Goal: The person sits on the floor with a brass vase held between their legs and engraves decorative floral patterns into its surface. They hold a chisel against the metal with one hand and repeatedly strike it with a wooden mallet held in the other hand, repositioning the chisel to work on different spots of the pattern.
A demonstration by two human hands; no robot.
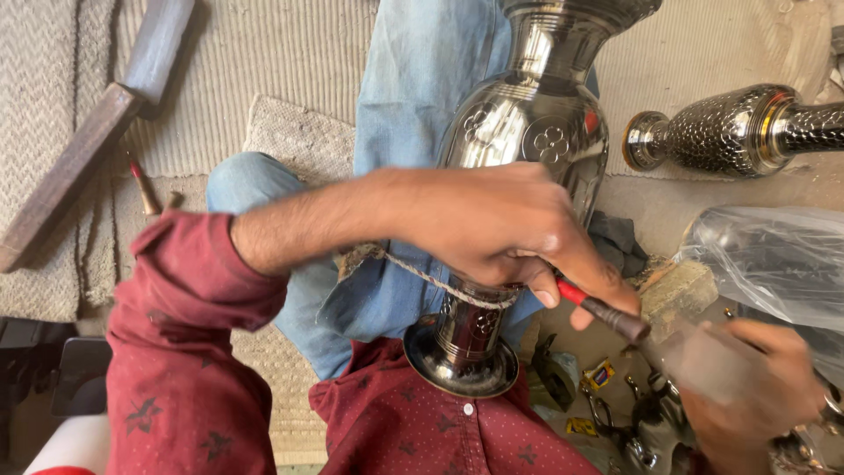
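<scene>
Across the metal vase (527, 132), left hand (492, 229) grips tool (607, 312); right hand (747, 378) blurred.

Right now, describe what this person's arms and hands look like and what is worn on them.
Both hands are bare, no gloves. The left hand comes out of a dark red sleeve with a small dark leaf-like print, pushed up near the elbow, so the forearm is uncovered. The right hand is blurred; its sleeve is out of view, and I cannot tell whether it wears rings or a watch.

left hand (501, 229): forearm crossing, fingers curled in a grip | right hand (747, 387): low, blurred, fingers closed
</scene>
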